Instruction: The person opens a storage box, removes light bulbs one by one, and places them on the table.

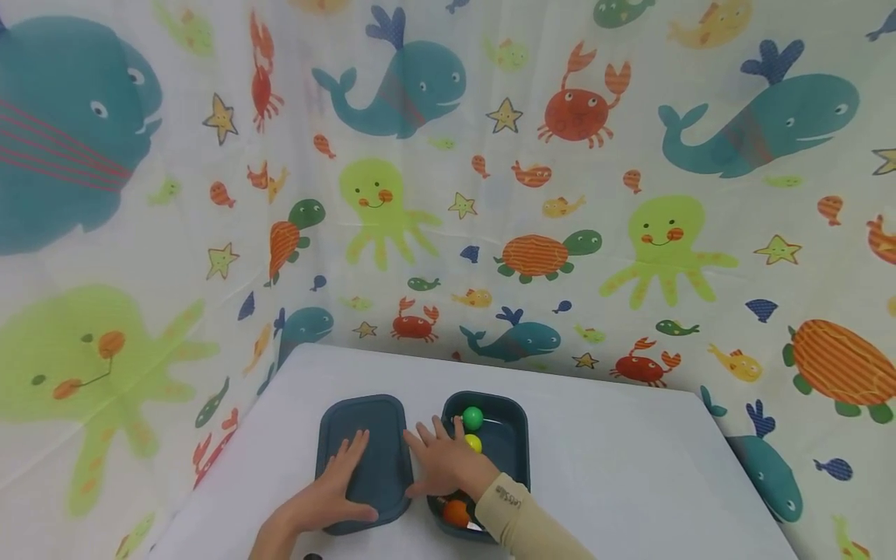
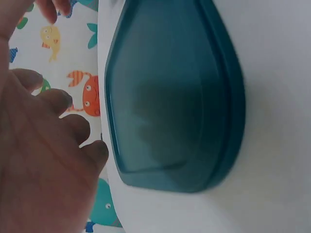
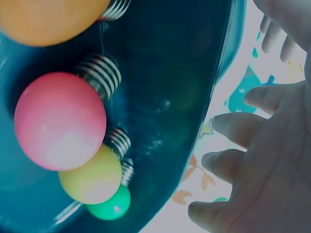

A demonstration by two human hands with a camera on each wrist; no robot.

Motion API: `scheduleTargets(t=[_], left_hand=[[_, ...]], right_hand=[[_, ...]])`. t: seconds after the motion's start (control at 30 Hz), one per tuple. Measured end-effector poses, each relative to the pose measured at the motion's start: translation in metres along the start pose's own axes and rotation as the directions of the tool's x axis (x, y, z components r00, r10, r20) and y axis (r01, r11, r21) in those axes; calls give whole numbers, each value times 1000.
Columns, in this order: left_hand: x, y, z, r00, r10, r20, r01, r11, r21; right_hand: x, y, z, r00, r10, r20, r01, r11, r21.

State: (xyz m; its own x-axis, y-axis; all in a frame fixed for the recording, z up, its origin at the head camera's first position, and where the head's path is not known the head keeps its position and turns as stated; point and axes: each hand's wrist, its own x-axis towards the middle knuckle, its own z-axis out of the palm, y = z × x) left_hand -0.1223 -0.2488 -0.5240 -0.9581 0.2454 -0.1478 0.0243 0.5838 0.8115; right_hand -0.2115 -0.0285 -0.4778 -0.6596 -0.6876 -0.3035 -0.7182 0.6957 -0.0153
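Observation:
A dark teal lid lies flat on the white table, left of a matching deep container. Over the lid's near left part is my left hand, fingers spread and holding nothing; the left wrist view shows it apart from the lid. My right hand, also spread and holding nothing, hovers above the container's left side. Coloured light bulbs line the inside of the container: a green bulb, a yellow bulb, a pink bulb and an orange bulb. In the head view my right hand hides the pink one.
A curtain printed with sea animals hangs behind and left of the white table. Part of a small dark object shows at the bottom frame edge, close to my left wrist. Lid and container stand a narrow gap apart.

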Motion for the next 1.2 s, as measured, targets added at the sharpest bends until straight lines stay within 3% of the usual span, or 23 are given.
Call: scheduleTargets(t=[0.43,0.87,1.2], left_hand=[[31,24,31,998,25,59,-26,999,25],[47,41,54,990,69,124,-63,997,-53],[57,44,65,984,97,149,-83,991,-101]], right_hand=[[-17,29,-9,994,39,-107,-34,998,49],[-34,76,-10,984,111,-140,-86,981,172],[-44,91,2,979,139,-151,-110,976,187]])
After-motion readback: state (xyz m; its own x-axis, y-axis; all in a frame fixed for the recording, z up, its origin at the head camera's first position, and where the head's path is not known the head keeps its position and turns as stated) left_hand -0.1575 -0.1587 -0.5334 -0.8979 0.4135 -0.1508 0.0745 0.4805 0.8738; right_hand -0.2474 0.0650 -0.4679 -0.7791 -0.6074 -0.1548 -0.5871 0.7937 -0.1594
